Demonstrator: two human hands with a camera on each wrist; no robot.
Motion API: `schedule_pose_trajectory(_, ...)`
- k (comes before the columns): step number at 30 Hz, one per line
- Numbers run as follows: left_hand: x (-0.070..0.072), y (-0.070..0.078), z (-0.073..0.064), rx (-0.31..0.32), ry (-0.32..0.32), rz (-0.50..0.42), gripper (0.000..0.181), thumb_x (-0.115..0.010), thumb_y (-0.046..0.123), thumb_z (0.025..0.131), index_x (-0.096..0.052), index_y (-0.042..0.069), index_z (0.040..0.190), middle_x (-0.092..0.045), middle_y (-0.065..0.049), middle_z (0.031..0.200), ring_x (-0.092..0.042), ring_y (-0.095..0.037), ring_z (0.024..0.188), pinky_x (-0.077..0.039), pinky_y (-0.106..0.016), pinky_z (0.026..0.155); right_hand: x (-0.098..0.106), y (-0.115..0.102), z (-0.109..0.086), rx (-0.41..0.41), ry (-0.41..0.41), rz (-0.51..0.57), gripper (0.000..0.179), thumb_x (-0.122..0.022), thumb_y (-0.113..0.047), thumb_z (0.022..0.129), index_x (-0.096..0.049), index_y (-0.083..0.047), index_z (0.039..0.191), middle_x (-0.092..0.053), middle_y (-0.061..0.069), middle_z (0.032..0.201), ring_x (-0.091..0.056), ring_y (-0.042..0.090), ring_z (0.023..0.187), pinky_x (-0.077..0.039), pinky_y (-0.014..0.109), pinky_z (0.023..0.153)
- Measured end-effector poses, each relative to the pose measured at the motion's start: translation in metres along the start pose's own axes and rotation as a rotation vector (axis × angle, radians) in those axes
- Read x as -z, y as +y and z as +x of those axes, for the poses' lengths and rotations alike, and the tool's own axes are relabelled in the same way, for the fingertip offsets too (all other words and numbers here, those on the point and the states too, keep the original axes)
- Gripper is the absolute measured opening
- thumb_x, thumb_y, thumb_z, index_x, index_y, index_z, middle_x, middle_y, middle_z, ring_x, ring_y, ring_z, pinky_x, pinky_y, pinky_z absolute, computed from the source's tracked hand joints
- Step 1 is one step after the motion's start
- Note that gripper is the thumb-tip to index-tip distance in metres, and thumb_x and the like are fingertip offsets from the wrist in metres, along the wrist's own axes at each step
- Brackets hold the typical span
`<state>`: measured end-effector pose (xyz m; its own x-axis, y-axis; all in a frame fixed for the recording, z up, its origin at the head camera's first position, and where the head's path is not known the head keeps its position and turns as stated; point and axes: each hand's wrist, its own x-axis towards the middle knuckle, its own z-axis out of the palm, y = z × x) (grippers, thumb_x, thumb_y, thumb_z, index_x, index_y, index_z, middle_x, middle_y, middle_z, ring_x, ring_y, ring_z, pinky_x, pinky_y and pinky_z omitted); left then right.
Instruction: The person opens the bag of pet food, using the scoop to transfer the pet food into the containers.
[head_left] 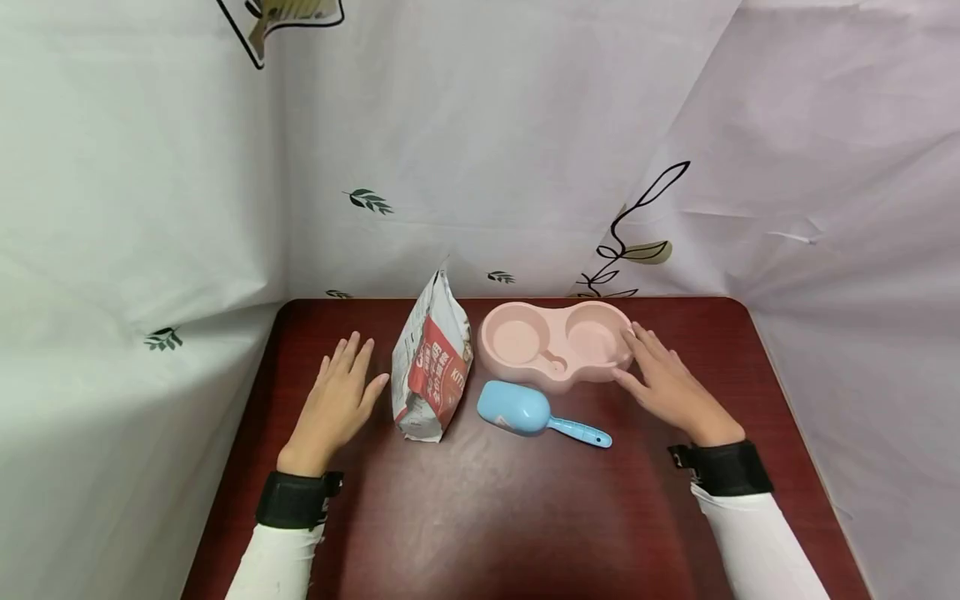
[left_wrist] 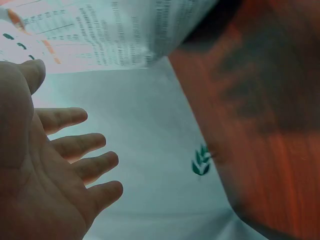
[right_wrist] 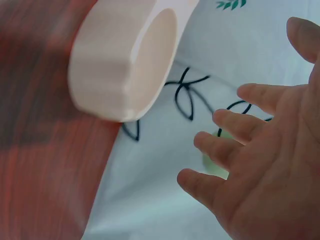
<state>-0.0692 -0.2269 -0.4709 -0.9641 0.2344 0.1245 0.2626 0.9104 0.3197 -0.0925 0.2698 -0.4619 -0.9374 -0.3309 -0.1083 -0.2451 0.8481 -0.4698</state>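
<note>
A white and red printed bag (head_left: 442, 358) stands upright on the table, left of centre. My left hand (head_left: 337, 404) is spread just left of it, thumb toward the bag; in the left wrist view the bag (left_wrist: 105, 35) shows beyond the thumb, with a gap between. Right of the bag sits a pink double bowl (head_left: 555, 379) with two round hollows. My right hand (head_left: 671, 387) is held out at its right end, fingers straight and holding nothing; the right wrist view shows space between fingers and bowl (right_wrist: 100, 65). In front of the bowl lies a light blue scoop (head_left: 517, 407), handle to the right.
Everything stands on a dark red wooden table (head_left: 450, 533) with rounded back corners. White cloth (head_left: 480, 142) with leaf prints hangs behind it and along both sides. Each wrist wears a black band (head_left: 296, 500).
</note>
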Motion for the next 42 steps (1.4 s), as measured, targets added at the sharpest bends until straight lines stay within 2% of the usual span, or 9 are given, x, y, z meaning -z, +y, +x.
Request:
schedule_pose_trajectory(7,0.014,0.013,0.021,-0.028,0.043,-0.019,0.061,-0.046,0.039,0.102,-0.037,0.000,0.148,-0.031,-0.027,0.154,-0.023,-0.042,0.142,-0.023,-0.065,0.111,-0.006,-0.031,0.029,0.145,0.078,0.049,0.070,-0.046,-0.040,0.102,-0.022,0.002,0.153,-0.020,0.024,0.159,-0.019,0.041,0.144,-0.025,0.064,0.110)
schedule_pose_trajectory(11,0.024,0.023,0.037,-0.054,0.085,-0.044,0.056,-0.042,0.036,0.104,-0.038,0.000,0.147,-0.033,-0.026,0.153,-0.023,-0.039,0.143,-0.023,-0.063,0.113,-0.011,-0.052,0.044,0.208,0.123,0.072,0.067,-0.049,-0.033,0.102,-0.024,0.002,0.152,-0.023,0.024,0.158,-0.021,0.039,0.143,-0.026,0.060,0.112)
schedule_pose_trajectory(13,0.029,0.028,0.045,-0.065,0.102,-0.055,0.052,-0.041,0.032,0.105,-0.040,0.001,0.147,-0.035,-0.025,0.153,-0.025,-0.038,0.143,-0.024,-0.062,0.113,-0.014,-0.062,0.051,0.223,0.120,0.080,0.065,-0.048,-0.031,0.102,-0.023,0.002,0.152,-0.021,0.023,0.159,-0.020,0.038,0.144,-0.025,0.059,0.113)
schedule_pose_trajectory(22,0.043,0.036,0.067,-0.076,0.093,-0.078,0.048,-0.039,0.026,0.105,-0.042,0.000,0.145,-0.036,-0.022,0.153,-0.028,-0.037,0.142,-0.025,-0.060,0.113,-0.017,-0.093,0.071,0.207,0.045,0.128,0.064,-0.036,-0.039,0.105,-0.018,-0.001,0.154,-0.012,0.019,0.162,-0.008,0.032,0.148,-0.019,0.055,0.117)
schedule_pose_trajectory(27,0.047,0.040,0.078,-0.094,0.086,-0.098,0.048,-0.041,0.027,0.105,-0.044,0.000,0.144,-0.039,-0.021,0.152,-0.030,-0.037,0.141,-0.027,-0.059,0.113,-0.017,-0.105,0.082,0.221,0.035,0.146,0.061,-0.036,-0.035,0.106,-0.018,-0.002,0.154,-0.011,0.019,0.162,-0.009,0.030,0.148,-0.020,0.053,0.117)
schedule_pose_trajectory(31,0.050,0.046,0.090,-0.110,0.072,-0.164,0.048,-0.042,0.029,0.104,-0.046,0.000,0.143,-0.041,-0.020,0.151,-0.032,-0.035,0.140,-0.029,-0.058,0.112,-0.017,-0.118,0.092,0.243,0.033,0.188,0.059,-0.037,-0.030,0.106,-0.018,-0.003,0.155,-0.012,0.017,0.163,-0.013,0.028,0.147,-0.023,0.052,0.116)
schedule_pose_trajectory(35,0.053,0.053,0.103,-0.109,0.046,-0.241,0.049,-0.042,0.030,0.104,-0.046,0.000,0.143,-0.043,-0.020,0.150,-0.035,-0.031,0.139,-0.031,-0.055,0.112,-0.020,-0.132,0.102,0.260,0.055,0.237,0.057,-0.040,-0.029,0.105,-0.022,-0.005,0.154,-0.019,0.017,0.161,-0.020,0.026,0.146,-0.027,0.051,0.115)
schedule_pose_trajectory(38,0.057,0.058,0.113,-0.083,0.026,-0.287,0.048,-0.043,0.029,0.104,-0.047,0.000,0.142,-0.046,-0.020,0.147,-0.039,-0.030,0.137,-0.034,-0.052,0.111,-0.022,-0.141,0.111,0.248,0.106,0.273,0.054,-0.043,-0.028,0.104,-0.030,-0.008,0.152,-0.029,0.015,0.158,-0.027,0.026,0.143,-0.030,0.050,0.114)
schedule_pose_trajectory(42,0.060,0.066,0.123,-0.028,0.004,-0.341,0.046,-0.045,0.028,0.103,-0.051,0.000,0.139,-0.055,-0.020,0.139,-0.051,-0.030,0.127,-0.044,-0.052,0.103,-0.023,-0.154,0.124,0.199,0.194,0.374,0.047,-0.048,-0.026,0.102,-0.045,-0.010,0.146,-0.048,0.012,0.146,-0.047,0.024,0.130,-0.044,0.045,0.105)
